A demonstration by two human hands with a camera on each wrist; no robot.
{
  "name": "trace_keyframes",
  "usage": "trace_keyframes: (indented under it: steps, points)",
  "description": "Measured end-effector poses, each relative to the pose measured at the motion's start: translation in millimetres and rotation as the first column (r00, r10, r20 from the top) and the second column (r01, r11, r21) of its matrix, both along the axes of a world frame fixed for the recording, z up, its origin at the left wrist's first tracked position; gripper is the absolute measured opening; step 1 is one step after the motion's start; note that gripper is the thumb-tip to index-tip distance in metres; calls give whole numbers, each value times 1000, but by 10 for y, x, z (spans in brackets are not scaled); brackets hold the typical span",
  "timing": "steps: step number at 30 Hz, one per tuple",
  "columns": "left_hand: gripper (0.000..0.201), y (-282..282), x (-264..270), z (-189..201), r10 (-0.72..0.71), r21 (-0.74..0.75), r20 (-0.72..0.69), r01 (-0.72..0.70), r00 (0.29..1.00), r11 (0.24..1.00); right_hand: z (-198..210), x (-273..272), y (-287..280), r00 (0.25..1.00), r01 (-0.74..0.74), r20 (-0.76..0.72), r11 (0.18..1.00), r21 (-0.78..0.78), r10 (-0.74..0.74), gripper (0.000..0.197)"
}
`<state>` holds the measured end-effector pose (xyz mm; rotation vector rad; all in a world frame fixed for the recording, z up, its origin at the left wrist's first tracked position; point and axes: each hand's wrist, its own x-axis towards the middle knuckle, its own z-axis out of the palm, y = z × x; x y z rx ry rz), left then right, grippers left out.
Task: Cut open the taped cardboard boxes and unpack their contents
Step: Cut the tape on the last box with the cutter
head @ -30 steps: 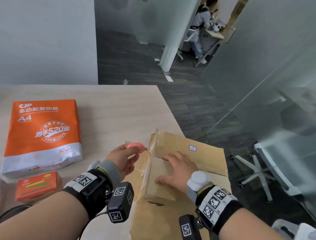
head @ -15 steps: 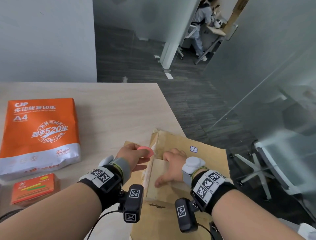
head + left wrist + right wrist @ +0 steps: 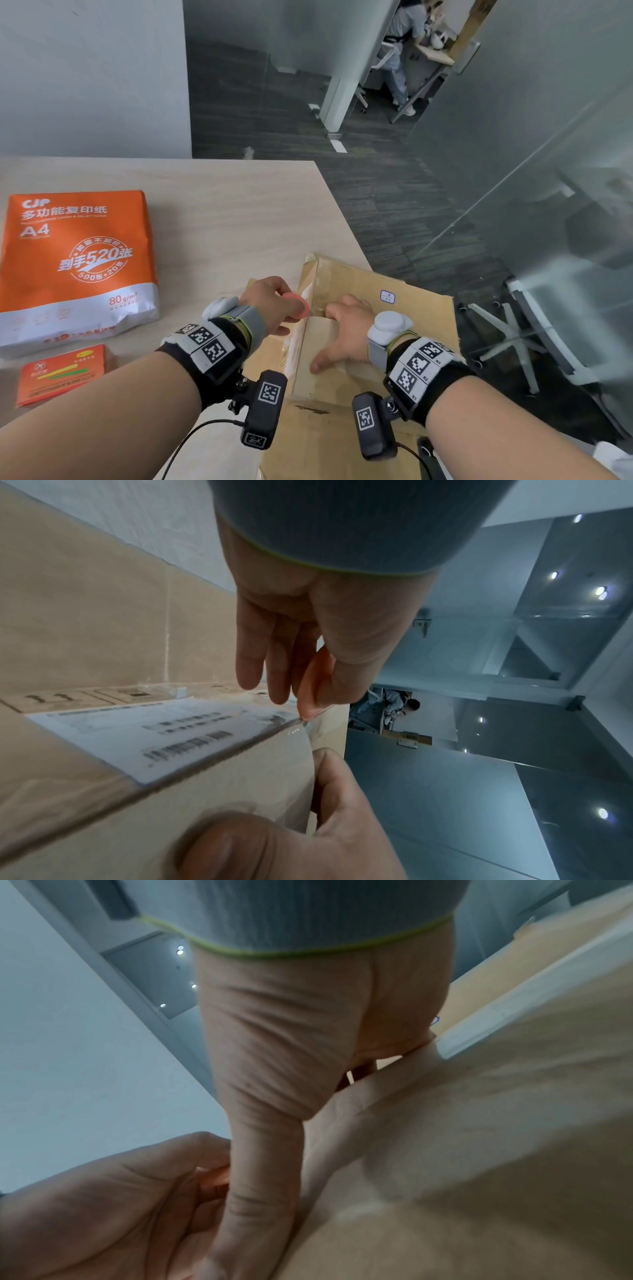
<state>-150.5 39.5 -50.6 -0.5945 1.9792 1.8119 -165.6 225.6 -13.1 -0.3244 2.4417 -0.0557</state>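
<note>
A brown cardboard box [image 3: 346,404] sits at the table's right edge, its far flap [image 3: 370,284] raised. My left hand [image 3: 270,305] pinches a small pink cutter [image 3: 297,305] between thumb and fingers. In the left wrist view the cutter [image 3: 313,685] has its tip at the taped edge beside a white shipping label [image 3: 164,731]. My right hand [image 3: 346,329] lies flat on the box top, fingers straight, just right of the cutter. The right wrist view shows that hand [image 3: 274,1069] pressed on cardboard [image 3: 479,1123], with the left hand [image 3: 103,1204] below it.
An orange ream of A4 paper [image 3: 75,260] lies on the wooden table [image 3: 222,212] at left, with a small orange box [image 3: 61,375] in front of it. Glass partitions [image 3: 513,171] and a chair base [image 3: 513,329] stand to the right. A person sits far back.
My left hand has carried the pink cutter rightward up to the box's taped seam. The right hand stays pressed on the box top.
</note>
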Motion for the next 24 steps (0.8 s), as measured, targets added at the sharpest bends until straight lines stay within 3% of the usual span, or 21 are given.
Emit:
trace_keyframes:
  steps: [15, 18, 21, 22, 24]
  points:
    - [25, -128, 218, -73, -194, 114, 86, 184, 977, 976, -35, 15, 38, 999, -11, -43, 1000, -4, 11, 74]
    - [26, -235, 227, -121, -115, 183, 89, 98, 989, 978, -44, 32, 80, 993, 54, -95, 990, -131, -67, 62]
    - [23, -314, 156, -129, 8, 239, 86, -28, 996, 971, 27, -45, 119, 962, 141, -185, 947, -290, -200, 30]
    - [22, -316, 127, -125, 42, 253, 84, -62, 996, 965, 62, -92, 137, 956, 126, -225, 958, -257, -186, 23]
    - [20, -301, 84, -110, 94, 277, 85, -114, 992, 954, 104, -177, 162, 960, 63, -262, 989, -135, -97, 38]
